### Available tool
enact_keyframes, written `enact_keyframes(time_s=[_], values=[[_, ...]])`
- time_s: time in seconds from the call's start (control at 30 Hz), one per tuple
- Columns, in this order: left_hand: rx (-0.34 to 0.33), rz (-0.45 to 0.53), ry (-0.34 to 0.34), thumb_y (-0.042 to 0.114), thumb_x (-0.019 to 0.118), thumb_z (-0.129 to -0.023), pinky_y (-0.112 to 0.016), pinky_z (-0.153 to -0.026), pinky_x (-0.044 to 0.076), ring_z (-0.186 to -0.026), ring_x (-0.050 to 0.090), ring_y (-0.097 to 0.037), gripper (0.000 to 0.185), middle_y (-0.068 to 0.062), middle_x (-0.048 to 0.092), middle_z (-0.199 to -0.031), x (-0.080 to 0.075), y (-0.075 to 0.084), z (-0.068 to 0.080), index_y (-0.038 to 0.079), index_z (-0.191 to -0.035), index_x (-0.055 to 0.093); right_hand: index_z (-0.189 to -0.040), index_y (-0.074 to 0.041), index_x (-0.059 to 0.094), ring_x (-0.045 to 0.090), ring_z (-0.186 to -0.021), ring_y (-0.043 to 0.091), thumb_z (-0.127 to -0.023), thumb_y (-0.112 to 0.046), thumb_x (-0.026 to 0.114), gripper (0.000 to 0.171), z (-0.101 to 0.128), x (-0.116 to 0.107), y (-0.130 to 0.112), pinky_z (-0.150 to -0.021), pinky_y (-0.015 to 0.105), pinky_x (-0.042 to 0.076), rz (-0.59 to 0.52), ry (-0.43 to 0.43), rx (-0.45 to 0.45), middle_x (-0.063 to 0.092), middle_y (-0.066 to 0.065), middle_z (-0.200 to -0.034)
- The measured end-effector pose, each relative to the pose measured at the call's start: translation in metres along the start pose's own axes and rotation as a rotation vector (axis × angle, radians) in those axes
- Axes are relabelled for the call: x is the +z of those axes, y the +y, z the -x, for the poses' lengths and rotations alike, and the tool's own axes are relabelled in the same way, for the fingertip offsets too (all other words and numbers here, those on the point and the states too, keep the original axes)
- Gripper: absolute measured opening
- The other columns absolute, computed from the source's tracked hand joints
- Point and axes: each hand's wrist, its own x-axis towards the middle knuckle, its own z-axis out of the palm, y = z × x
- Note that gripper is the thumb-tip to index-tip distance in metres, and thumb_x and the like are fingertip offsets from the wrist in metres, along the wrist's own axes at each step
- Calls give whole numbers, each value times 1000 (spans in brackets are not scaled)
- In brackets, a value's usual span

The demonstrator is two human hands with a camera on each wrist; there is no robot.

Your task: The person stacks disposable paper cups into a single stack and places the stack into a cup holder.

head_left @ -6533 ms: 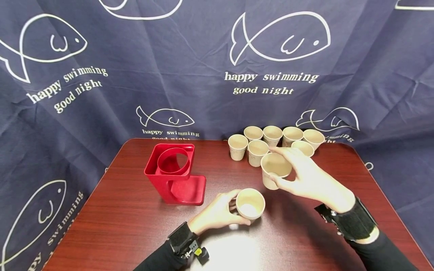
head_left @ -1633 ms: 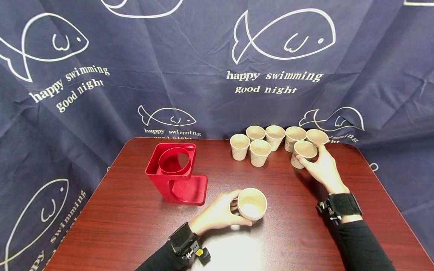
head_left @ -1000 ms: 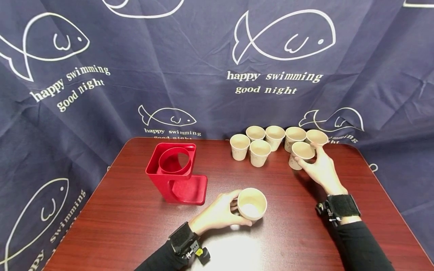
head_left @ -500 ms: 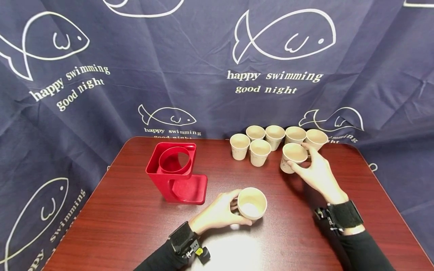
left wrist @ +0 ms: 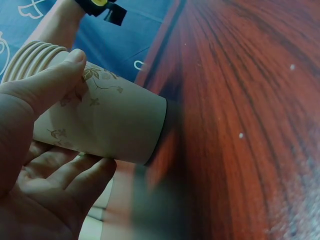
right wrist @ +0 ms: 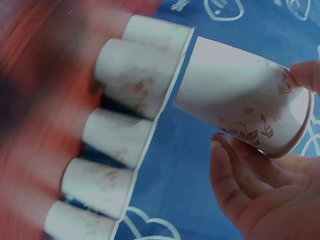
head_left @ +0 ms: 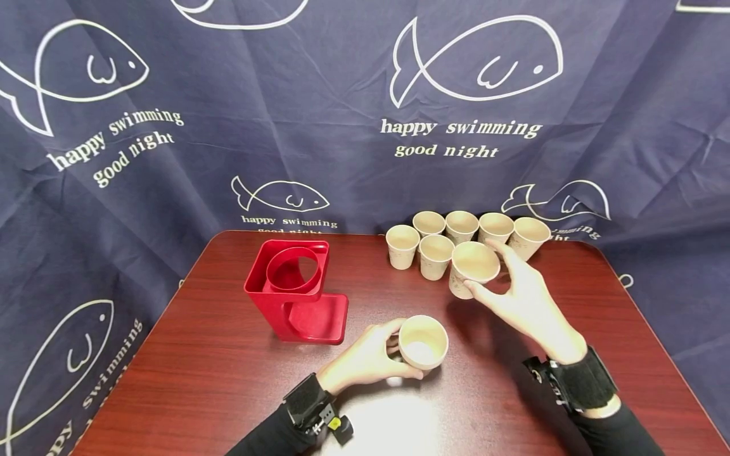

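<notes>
A navy curtain (head_left: 319,95) printed with white fish is hanging behind everything. In front of it a dark red wood-grain tabletop (head_left: 217,380) is carrying all the items.

A red holder (head_left: 293,288) is standing on the left half of the tabletop — square top with a round opening, flat foot at the front.

The right hand (head_left: 521,304) is gripping a single cup (head_left: 472,269) by its side wall, thumb on the near side and fingers on the far side. The cup is tilting, mouth facing the camera, and sitting just in front of the row, above the tabletop; the right wrist view shows it clear of the other cups.

The left hand (head_left: 365,361) is curling round a stack (head_left: 422,342) of nested cups near the front middle of the tabletop. The left wrist view shows several rims packed together and the base meeting the wood.

A row (head_left: 456,237) of six loose paper cups is standing upright along the back right edge — beige with a faint leaf print, well apart from the stack.
</notes>
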Motion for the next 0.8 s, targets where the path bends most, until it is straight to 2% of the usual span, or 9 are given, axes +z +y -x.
enact_keyframes(time_s=[0.13, 0.27, 0.43, 0.63, 0.8], values=[[1, 12, -2, 20, 95, -74, -23, -105, 53, -116, 70, -17, 76, -1, 73, -124, 0, 0, 0, 20, -140, 59, -148, -9, 50, 64, -108, 25, -77, -21, 90, 82, 3, -1, -14, -89, 21, 44, -7, -30, -57, 63, 12, -138], [13, 3, -2, 20, 95, -74, -23, -104, 53, -116, 70, -14, 74, -1, 73, -123, 0, -1, 0, 18, -138, 59, -150, -14, 49, 63, -106, 18, -76, -20, 90, 85, 6, -1, -27, -91, 11, 42, -34, -71, -103, 66, 6, -132], [22, 11, -11, 18, 94, -75, -23, -107, 52, -120, 67, -7, 74, 2, 72, -126, 0, -2, -1, 17, -139, 58, -153, -21, 45, 62, -108, 11, -75, -19, 91, 90, 12, -2, -43, -94, 9, 42, -91, -131, -147, 65, 0, -134], [18, 10, -20, 18, 94, -76, -23, -108, 50, -123, 67, -13, 72, 1, 71, -129, 0, -1, -1, 18, -139, 58, -153, -17, 46, 63, -114, 10, -77, -25, 92, 89, 19, 3, -56, -99, 10, 43, -127, -212, -197, 64, -2, -137], [22, -51, -16, 22, 93, -76, -22, -107, 50, -120, 66, -7, 67, 5, 72, -125, -1, -1, -1, 19, -134, 60, -152, -17, 47, 61, -121, 10, -77, -29, 91, 88, 24, 5, -62, -105, 8, 39, -140, -238, -211, 62, -2, -141]])
